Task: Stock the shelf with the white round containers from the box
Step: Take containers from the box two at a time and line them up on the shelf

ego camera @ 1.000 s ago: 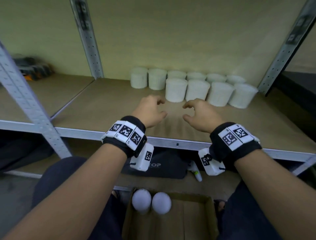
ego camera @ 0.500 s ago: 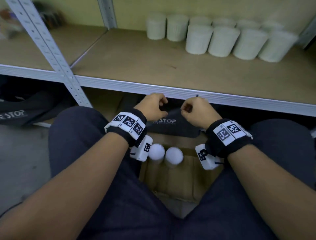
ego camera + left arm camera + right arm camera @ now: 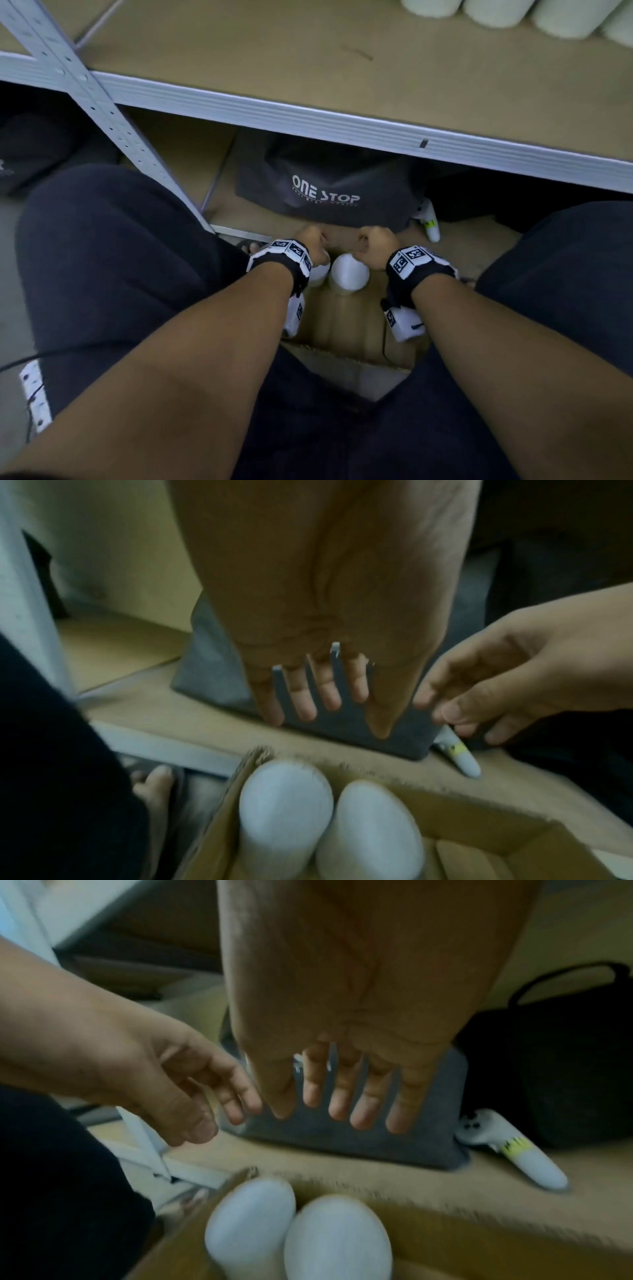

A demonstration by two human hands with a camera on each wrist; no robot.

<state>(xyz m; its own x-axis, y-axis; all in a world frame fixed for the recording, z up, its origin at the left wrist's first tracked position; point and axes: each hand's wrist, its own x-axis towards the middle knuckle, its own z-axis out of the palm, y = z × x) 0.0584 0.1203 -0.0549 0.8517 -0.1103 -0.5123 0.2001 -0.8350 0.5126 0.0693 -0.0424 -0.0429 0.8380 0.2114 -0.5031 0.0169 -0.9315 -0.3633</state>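
Two white round containers stand side by side at the far end of the cardboard box [image 3: 342, 329] on the floor between my knees. My left hand [image 3: 312, 240] hovers over the left container [image 3: 284, 799], which it mostly hides in the head view. My right hand [image 3: 373, 244] hovers at the right container [image 3: 349, 274]. The wrist views show the left hand [image 3: 325, 704] and right hand [image 3: 342, 1104] with straight, spread fingers and nothing in them, a little above the container tops [image 3: 339, 1237]. More white containers [image 3: 496, 10] stand at the back of the shelf.
The shelf's metal front rail [image 3: 342, 123] runs above the box, with an upright post [image 3: 113, 120] at the left. Under it lie a grey "ONE STOP" bag [image 3: 325, 185] and a white controller [image 3: 514, 1153]. My knees flank the box.
Both hands have dropped from the shelf board, past its front rail, down to the two containers in the box. The head view has tilted down with them.
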